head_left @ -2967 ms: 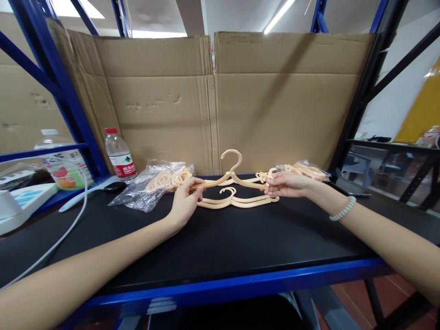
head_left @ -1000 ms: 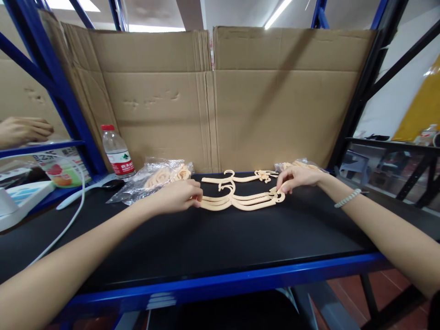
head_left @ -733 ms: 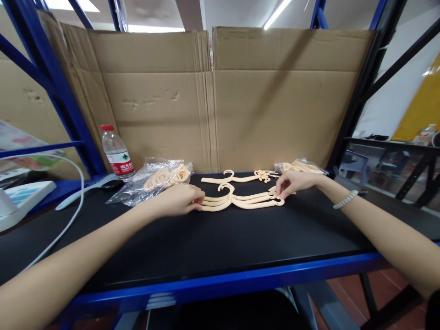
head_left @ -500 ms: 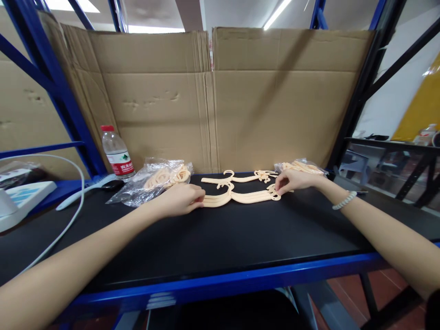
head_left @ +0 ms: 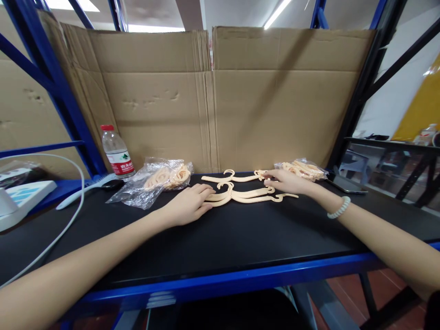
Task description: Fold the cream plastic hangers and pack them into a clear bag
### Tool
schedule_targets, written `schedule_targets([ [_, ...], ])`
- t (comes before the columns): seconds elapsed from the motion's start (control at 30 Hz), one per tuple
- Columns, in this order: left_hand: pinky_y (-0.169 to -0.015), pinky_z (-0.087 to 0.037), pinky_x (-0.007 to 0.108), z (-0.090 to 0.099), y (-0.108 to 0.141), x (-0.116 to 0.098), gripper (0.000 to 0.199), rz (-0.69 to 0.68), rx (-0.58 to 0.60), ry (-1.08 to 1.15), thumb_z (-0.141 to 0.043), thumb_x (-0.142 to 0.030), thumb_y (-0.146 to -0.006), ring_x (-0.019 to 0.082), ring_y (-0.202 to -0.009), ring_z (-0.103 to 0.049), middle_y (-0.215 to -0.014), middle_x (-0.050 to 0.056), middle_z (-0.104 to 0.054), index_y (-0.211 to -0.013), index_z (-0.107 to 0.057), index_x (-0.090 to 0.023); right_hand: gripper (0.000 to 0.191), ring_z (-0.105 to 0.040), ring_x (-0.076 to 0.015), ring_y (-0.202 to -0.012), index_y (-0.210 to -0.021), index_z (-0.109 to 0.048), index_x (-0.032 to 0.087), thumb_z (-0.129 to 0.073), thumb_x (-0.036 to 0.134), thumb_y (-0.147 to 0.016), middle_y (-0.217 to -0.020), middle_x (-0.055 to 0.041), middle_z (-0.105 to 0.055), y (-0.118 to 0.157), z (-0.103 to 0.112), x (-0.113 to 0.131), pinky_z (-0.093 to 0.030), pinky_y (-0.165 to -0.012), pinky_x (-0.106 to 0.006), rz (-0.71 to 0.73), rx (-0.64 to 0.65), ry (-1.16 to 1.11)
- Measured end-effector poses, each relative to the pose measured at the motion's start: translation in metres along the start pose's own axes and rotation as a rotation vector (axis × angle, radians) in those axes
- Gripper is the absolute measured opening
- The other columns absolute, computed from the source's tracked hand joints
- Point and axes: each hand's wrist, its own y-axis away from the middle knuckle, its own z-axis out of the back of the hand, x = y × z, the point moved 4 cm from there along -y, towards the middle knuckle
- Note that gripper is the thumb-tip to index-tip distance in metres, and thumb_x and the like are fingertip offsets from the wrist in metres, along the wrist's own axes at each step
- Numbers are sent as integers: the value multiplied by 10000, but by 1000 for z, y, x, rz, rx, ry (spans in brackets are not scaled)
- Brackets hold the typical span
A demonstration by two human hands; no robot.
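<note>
Cardboard (head_left: 275, 114) is standing beyond everyone's reach of fingertips, behind the table (head_left: 223, 247). Stacked hangers (head_left: 254, 200) are lying between both hands' fingertips, left ends hiding under the left hand (head_left: 189, 204); the right hand (head_left: 283, 181) is covering part of the rear hanger (head_left: 244, 179). Bags (head_left: 161, 178) are resting beyond each hand's fingers, the bottle (head_left: 117, 151) farther left. Left fingers are stretching out, thumb apart (gripping or not, I cannot tell); right fingers are hanging half open, visibly holding nothing.

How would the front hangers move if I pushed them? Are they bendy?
The front hangers would probably slide, not roll: they lie flat on the table. They look stiff, since they hold a neat curve. They might shift apart, because no tie shows.
</note>
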Motion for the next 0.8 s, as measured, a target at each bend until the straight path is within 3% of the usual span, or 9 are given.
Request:
schedule_targets([
  [0.1, -1059, -310, 451, -12, 0, -2, 439, 44, -13, 69, -404, -351, -915, 290, -1277, -407, -1386, 157, -451, -1295, -484, -147, 509, -516, -319, -1151, -1254, -548, 166, -493, 509, -882, -1251, -139, -566, 3, -26, 30, -400, -973, -437, 86, 67, -14],
  [0.17, -1092, -225, 520, -19, 1, 0, 487, 103, 17, 97, -366, -387, -931, 298, -1330, -338, -1436, 156, -390, -1352, -427, -151, 670, -373, -339, -1290, -1373, -429, 130, -448, 588, -885, -1394, -162, -431, 6, -41, 43, -317, -1057, -467, 109, 105, 15],
  [0.3, -1072, -138, 631, -28, 3, 4, 493, 180, 129, 131, -303, -392, -951, 311, -1368, -264, -1479, 137, -321, -1397, -371, -193, 849, -169, -354, -1380, -1449, -284, 52, -329, 685, -885, -1495, -192, -225, 8, -60, 45, -169, -1120, -521, 75, 211, 64],
  [0.53, -1085, -185, 577, -32, -1, 14, 446, 106, 55, 186, -299, -210, -932, 245, -1307, -380, -1415, 84, -439, -1353, -435, -263, 874, -193, -344, -1376, -1429, -330, 37, -291, 714, -878, -1474, -203, -272, 3, -60, 27, -180, -1120, -505, 113, 246, 79],
  [0.67, -1088, -259, 489, -34, -4, 17, 456, 85, -5, 198, -304, -162, -911, 224, -1284, -413, -1382, 68, -482, -1319, -485, -255, 775, -198, -335, -1376, -1427, -360, 114, -343, 673, -891, -1475, -158, -299, 0, -60, 24, -178, -1118, -513, 134, 213, 59],
  [0.8, -1086, -248, 517, -32, -5, 19, 460, 107, -28, 156, -306, -155, -896, 236, -1278, -421, -1355, 51, -514, -1283, -526, -269, 669, -300, -316, -1340, -1388, -432, 142, -344, 609, -918, -1441, -142, -374, -3, -59, 23, -231, -1113, -477, 152, 174, 50],
])
